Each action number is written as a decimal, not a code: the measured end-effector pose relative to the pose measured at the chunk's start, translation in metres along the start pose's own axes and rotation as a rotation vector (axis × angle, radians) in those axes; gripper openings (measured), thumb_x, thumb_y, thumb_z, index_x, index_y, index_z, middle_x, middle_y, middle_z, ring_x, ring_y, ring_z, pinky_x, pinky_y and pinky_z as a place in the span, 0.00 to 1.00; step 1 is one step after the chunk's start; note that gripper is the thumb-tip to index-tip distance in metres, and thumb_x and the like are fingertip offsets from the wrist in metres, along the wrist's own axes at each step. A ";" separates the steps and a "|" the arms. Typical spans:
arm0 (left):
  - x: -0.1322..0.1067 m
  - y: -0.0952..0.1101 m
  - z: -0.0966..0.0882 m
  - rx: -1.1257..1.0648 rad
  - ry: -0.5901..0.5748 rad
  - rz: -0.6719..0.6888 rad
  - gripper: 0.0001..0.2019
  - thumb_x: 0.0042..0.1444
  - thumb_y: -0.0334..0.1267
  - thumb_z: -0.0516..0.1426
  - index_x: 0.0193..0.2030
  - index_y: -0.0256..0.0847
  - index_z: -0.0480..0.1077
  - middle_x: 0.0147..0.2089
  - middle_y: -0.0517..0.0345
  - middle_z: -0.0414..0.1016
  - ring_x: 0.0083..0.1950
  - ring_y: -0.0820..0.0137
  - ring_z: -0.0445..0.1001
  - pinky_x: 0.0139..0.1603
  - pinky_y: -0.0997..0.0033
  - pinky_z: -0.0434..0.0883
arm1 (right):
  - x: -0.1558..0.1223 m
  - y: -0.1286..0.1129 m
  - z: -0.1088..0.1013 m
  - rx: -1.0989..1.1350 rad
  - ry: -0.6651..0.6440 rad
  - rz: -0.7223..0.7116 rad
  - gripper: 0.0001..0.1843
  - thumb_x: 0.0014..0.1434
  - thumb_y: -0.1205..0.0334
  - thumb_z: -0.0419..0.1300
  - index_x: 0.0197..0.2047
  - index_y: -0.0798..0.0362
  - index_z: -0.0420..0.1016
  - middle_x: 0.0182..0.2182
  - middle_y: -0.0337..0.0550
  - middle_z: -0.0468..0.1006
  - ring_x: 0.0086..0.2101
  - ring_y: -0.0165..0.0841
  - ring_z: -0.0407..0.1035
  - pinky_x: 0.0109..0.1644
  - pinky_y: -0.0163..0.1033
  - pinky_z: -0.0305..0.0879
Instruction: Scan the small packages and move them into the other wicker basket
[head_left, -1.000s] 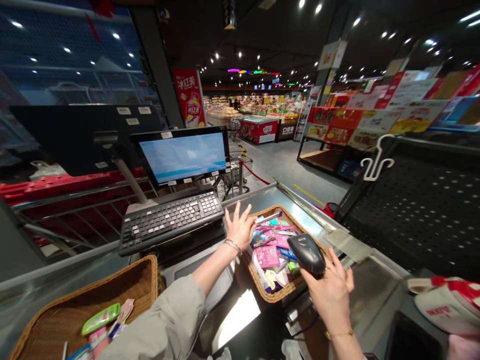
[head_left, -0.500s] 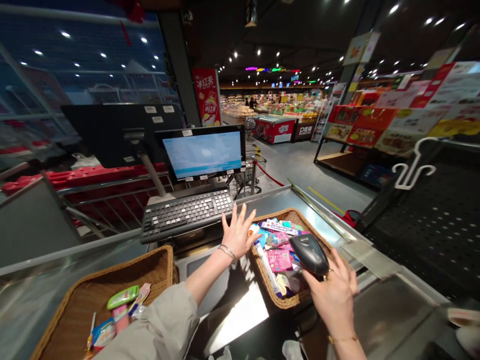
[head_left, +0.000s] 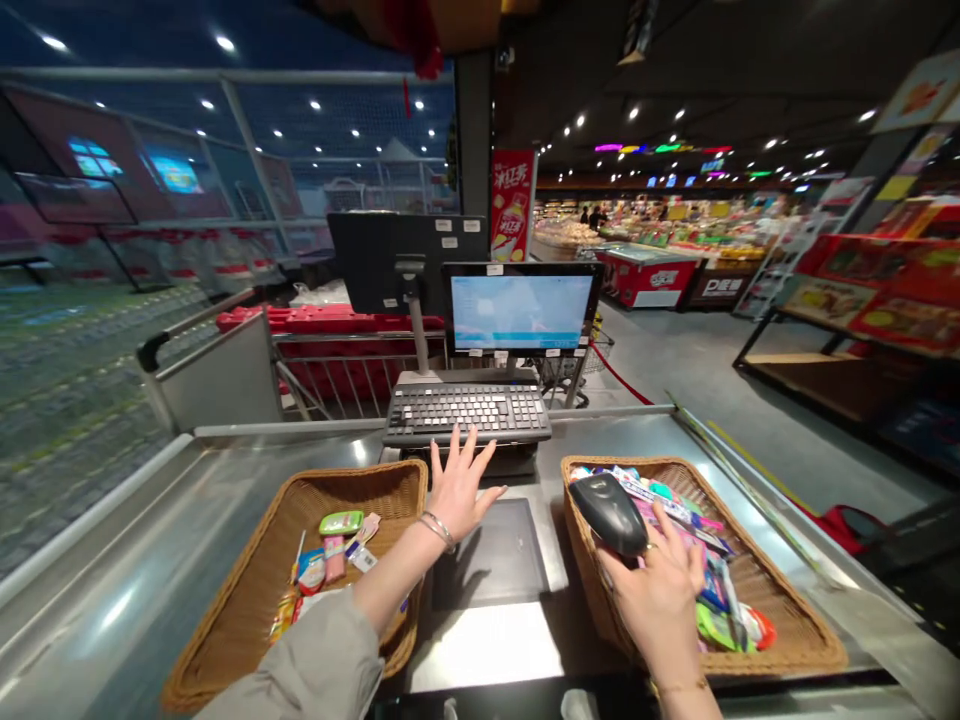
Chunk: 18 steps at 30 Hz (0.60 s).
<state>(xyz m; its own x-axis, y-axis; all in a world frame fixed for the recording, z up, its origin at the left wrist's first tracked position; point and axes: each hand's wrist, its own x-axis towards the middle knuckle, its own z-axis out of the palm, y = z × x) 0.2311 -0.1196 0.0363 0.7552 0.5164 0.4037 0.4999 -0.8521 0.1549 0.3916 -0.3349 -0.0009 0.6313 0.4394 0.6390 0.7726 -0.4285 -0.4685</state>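
Note:
My left hand hovers above the counter between two baskets, just in front of the keyboard, its fingers spread and holding nothing. A black handheld barcode scanner is gripped in my right hand, over the left side of the right wicker basket. Small packaged goods lie in that basket, among them toothpaste-like boxes and a green and orange pack, partly covered by my right hand. In the left wicker basket are a green pack, a pink item and several other small packets.
A lit monitor stands behind the keyboard, with a second dark screen turned away beside it. A flat glass scanner plate is set into the metal counter. Beyond are metal railings, a freezer and shelves of boxes.
My view has turned left, bringing the whole left basket into sight. My left hand has gone from the right basket's edge to between the baskets. The scanner stays in my right hand.

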 end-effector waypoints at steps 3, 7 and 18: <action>-0.017 -0.020 -0.007 0.017 0.009 -0.045 0.31 0.59 0.45 0.56 0.68 0.47 0.55 0.74 0.46 0.43 0.74 0.48 0.35 0.66 0.30 0.39 | 0.000 -0.014 0.009 0.042 -0.032 -0.034 0.24 0.57 0.39 0.51 0.36 0.50 0.78 0.42 0.49 0.79 0.59 0.47 0.59 0.65 0.60 0.37; -0.041 -0.043 -0.013 0.049 0.006 -0.114 0.30 0.59 0.44 0.57 0.68 0.47 0.55 0.73 0.45 0.44 0.74 0.48 0.37 0.66 0.31 0.41 | -0.001 -0.029 0.021 0.078 -0.063 -0.091 0.22 0.56 0.41 0.52 0.35 0.49 0.78 0.43 0.48 0.79 0.56 0.48 0.62 0.64 0.62 0.39; -0.101 -0.087 -0.020 0.092 -0.050 -0.268 0.31 0.57 0.41 0.58 0.67 0.45 0.56 0.73 0.44 0.45 0.74 0.49 0.37 0.67 0.33 0.42 | -0.015 -0.066 0.051 0.145 -0.237 -0.182 0.17 0.55 0.48 0.55 0.39 0.50 0.76 0.46 0.47 0.79 0.59 0.48 0.59 0.64 0.62 0.38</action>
<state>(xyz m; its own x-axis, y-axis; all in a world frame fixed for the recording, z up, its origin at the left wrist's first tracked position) 0.1028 -0.0995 0.0001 0.6094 0.7279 0.3144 0.7194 -0.6743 0.1668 0.3344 -0.2727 -0.0109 0.4671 0.6772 0.5685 0.8650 -0.2169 -0.4524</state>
